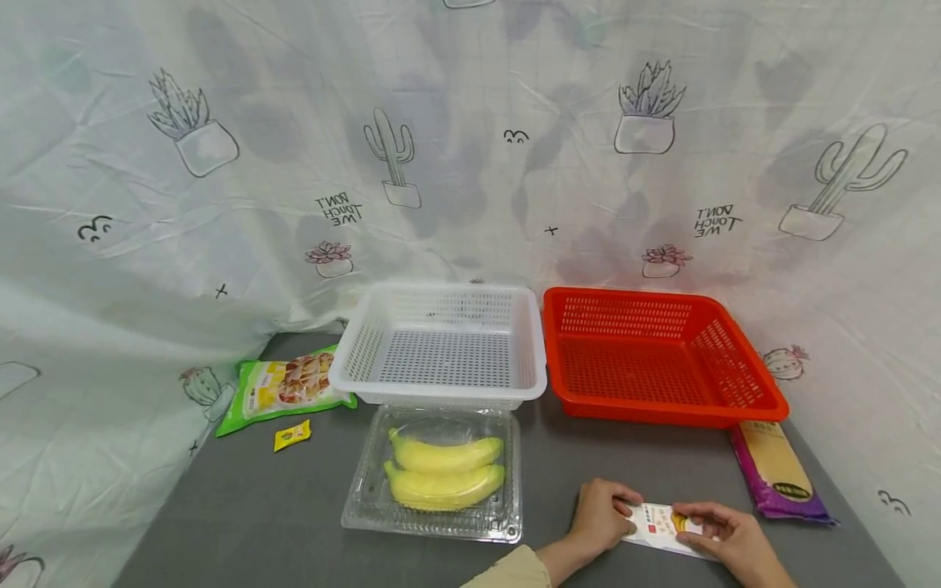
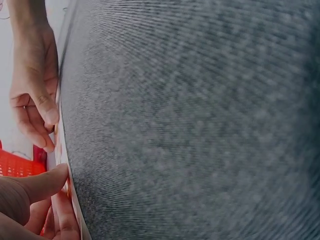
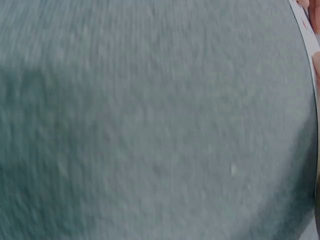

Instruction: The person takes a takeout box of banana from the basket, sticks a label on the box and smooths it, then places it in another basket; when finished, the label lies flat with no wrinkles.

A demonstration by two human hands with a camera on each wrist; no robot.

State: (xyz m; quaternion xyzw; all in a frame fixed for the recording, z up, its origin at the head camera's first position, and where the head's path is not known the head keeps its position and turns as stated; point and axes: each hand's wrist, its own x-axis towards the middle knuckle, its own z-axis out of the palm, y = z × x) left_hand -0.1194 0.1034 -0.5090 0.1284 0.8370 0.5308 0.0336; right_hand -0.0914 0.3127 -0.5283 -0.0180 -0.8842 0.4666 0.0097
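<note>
Here, the left grip [image 1: 599, 520] and right grip [image 1: 729, 539] pinch opposite ends of the white card [image 1: 653, 524] between them, best held flat under light, even pressure.

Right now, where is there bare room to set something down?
Bare table: left of the banana box, in front of the yellow packet; narrower, between that box and the left hand. Crowded: the back, with green bag, white basket and red basket side by side.
</note>
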